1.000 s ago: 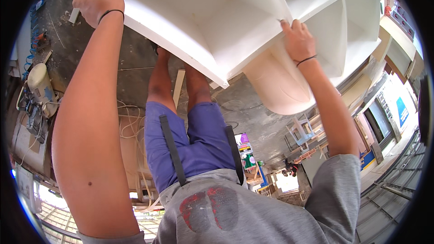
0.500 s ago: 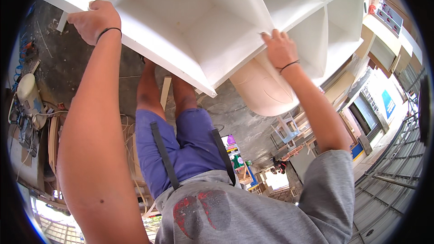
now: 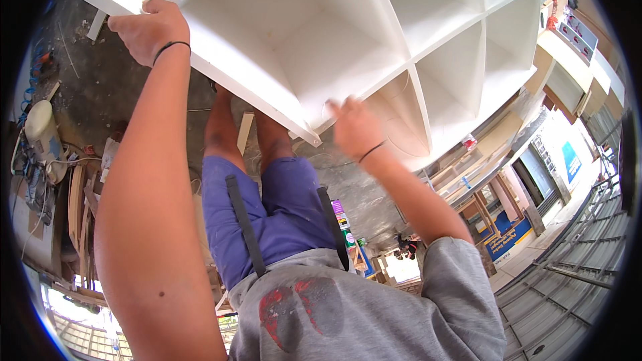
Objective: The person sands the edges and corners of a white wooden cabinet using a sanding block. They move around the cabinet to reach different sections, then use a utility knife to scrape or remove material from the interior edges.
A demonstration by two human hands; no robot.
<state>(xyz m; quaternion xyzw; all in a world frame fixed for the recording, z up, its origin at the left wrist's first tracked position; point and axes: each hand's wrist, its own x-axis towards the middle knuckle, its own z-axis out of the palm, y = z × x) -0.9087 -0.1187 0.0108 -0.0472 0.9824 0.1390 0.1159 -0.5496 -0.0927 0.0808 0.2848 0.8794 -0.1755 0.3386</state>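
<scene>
A white shelf unit [image 3: 294,40] with several open square compartments fills the upper part of the view, tilted toward me. At its left, my left hand [image 3: 152,32] is closed on the front edge, fingers wrapped around the board and the thumb on top. My right hand [image 3: 358,127] is over the lower front edge, close to the unit's near corner [image 3: 313,135]. Motion smears its fingers, which look bent with the tips at the edge. Whether anything small is in them I cannot make out.
Below the unit is a dark concrete floor [image 3: 80,73]. A white rounded container [image 3: 41,127] and wooden strips [image 3: 79,207] stand at the left. Cans [image 3: 341,214] sit behind my legs. Boards and panels [image 3: 562,80] lean at the right.
My right hand has moved left along the lower edge toward the near corner. My left hand stays on the unit's edge; the view has shifted slightly.
</scene>
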